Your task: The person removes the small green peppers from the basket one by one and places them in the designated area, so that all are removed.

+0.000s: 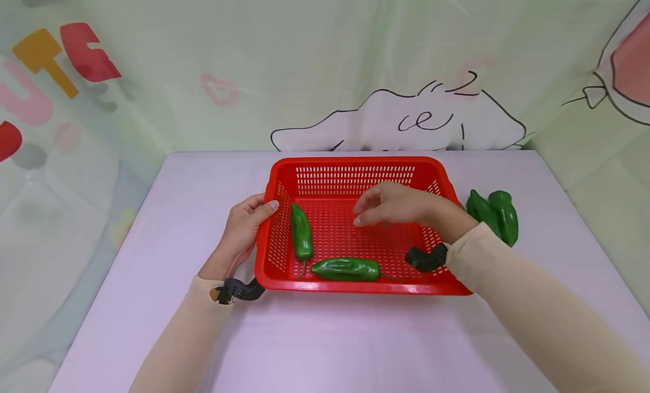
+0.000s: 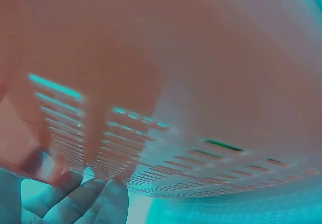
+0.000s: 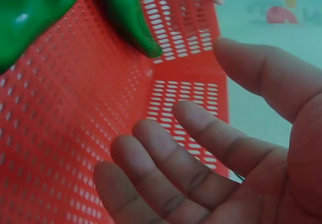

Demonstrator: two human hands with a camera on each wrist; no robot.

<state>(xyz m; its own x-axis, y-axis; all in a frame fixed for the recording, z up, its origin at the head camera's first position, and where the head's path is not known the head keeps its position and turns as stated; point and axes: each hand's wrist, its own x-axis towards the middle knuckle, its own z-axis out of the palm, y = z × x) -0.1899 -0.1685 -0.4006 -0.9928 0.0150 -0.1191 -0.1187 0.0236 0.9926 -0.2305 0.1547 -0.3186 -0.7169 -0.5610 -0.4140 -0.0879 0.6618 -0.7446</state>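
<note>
A red plastic basket [image 1: 350,288] with slotted walls sits on the table. My left hand [image 1: 240,230] grips its left rim, thumb over the edge; in the left wrist view the fingertips [image 2: 111,196] touch the outside of the slotted wall. Inside lie two green peppers: one pepper [image 1: 302,232] along the left wall, another pepper [image 1: 347,269] along the near wall. My right hand [image 1: 403,204] hovers over the basket's middle with fingers loosely bent. Nothing lies between those fingers [image 3: 166,156] in the right wrist view.
More green peppers [image 1: 505,215] lie on the table to the right of the basket, partly hidden behind my right forearm. A white tabletop [image 1: 304,342] extends around the basket. A printed curtain [image 1: 244,54] hangs along the back and sides.
</note>
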